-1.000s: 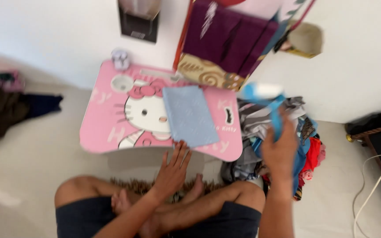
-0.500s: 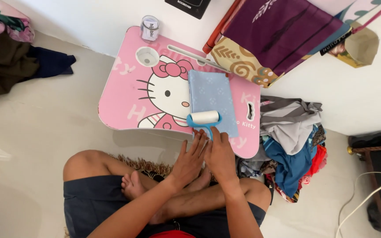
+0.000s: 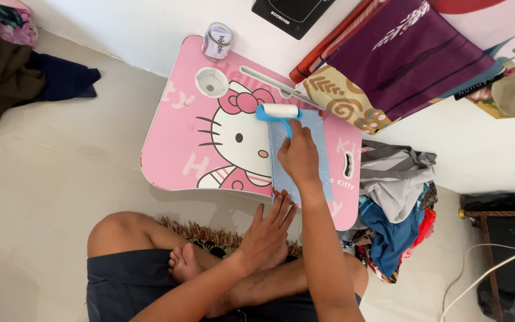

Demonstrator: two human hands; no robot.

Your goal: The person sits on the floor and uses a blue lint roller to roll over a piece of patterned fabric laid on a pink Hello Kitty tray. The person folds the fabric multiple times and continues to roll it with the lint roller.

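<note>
A folded light-blue cloth (image 3: 314, 128) lies on a pink lap table (image 3: 180, 137) with a cartoon cat picture. My right hand (image 3: 298, 156) grips the blue handle of a lint roller (image 3: 278, 111), whose white roll rests at the far end of the cloth. My left hand (image 3: 266, 229) lies flat with fingers spread, its fingertips on the near edge of the cloth and table. My crossed legs sit below the table.
A small clear jar (image 3: 217, 40) and a round cup hole (image 3: 211, 81) are at the table's far left. Rolled fabrics (image 3: 388, 65) lean on the wall behind. A heap of clothes (image 3: 397, 197) lies right of the table, dark clothes (image 3: 25, 77) at far left.
My right hand has pushed the lint roller from the near end of the cloth to its far end. Before that it brought the roller down from the air. My left hand stayed at the near edge.
</note>
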